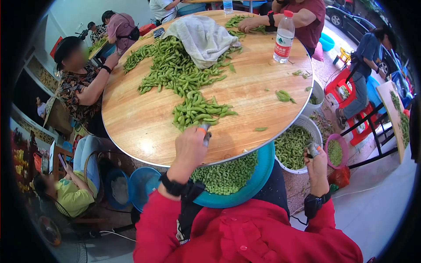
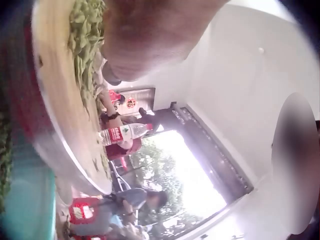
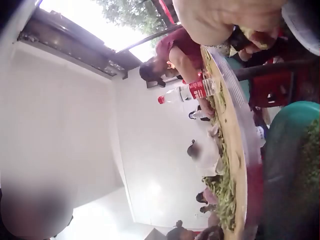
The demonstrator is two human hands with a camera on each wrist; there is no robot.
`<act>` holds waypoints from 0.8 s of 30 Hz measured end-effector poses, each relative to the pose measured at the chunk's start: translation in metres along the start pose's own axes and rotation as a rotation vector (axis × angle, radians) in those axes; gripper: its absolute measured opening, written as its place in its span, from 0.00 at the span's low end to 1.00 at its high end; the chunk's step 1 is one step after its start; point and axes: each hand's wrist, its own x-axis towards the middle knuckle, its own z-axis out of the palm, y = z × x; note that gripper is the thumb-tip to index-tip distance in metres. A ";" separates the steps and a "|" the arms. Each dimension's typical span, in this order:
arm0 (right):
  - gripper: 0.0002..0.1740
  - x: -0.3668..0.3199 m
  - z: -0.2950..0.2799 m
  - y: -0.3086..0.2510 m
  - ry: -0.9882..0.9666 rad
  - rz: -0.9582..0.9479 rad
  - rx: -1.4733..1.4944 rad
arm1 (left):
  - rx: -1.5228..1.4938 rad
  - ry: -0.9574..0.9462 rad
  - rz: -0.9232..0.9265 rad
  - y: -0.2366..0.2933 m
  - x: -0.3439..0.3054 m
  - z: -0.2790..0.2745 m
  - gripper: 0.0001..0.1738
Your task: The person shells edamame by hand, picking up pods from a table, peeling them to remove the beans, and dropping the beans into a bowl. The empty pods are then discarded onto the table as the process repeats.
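Observation:
My left hand (image 1: 191, 147) is at the near edge of the round wooden table, its fingers at the front of a heap of green soybean pods (image 1: 193, 109). Orange and grey wrapping shows on a digit; the fingertips are hidden behind the hand. My right hand (image 1: 316, 166) hangs off the table's right side, over the rim of a white basket (image 1: 318, 131) of pods, fingers bent, with grey wrapping. In the right wrist view that hand (image 3: 230, 20) has something yellowish-green by its fingers; I cannot tell if it is gripped. A teal basin (image 1: 265, 171) of shelled beans sits at my lap.
A white cloth (image 1: 201, 39) lies over the heap. A red-capped water bottle (image 1: 284, 37) stands at the table's right. People work at the left and far sides. A pink basin (image 1: 344, 151) and blue basins (image 1: 144, 186) stand on the floor. Red stools (image 1: 340, 90) are at right.

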 end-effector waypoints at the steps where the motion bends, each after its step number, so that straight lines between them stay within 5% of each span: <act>1: 0.08 -0.003 0.003 0.001 -0.033 -0.003 -0.018 | 0.094 -0.045 0.032 -0.007 0.010 0.006 0.06; 5: 0.10 -0.018 0.031 0.004 -0.240 -0.056 -0.180 | 0.257 -0.132 0.187 -0.022 0.027 0.027 0.03; 9: 0.14 -0.042 0.086 -0.002 -0.483 -0.191 -0.502 | 0.203 -0.160 0.126 -0.008 0.021 0.026 0.02; 14: 0.19 -0.045 0.143 0.012 -0.730 0.171 -0.286 | 0.026 -0.169 0.037 0.023 -0.009 0.014 0.05; 17: 0.18 -0.044 0.165 0.012 -0.709 0.367 -0.172 | -0.079 -0.140 0.012 0.032 -0.026 0.011 0.07; 21: 0.06 -0.043 0.170 0.017 -0.724 0.392 -0.294 | -0.218 -0.107 -0.047 0.036 -0.038 0.015 0.07; 24: 0.04 -0.049 0.169 0.015 -0.747 0.235 -0.440 | -0.292 -0.122 -0.137 0.037 -0.040 0.016 0.07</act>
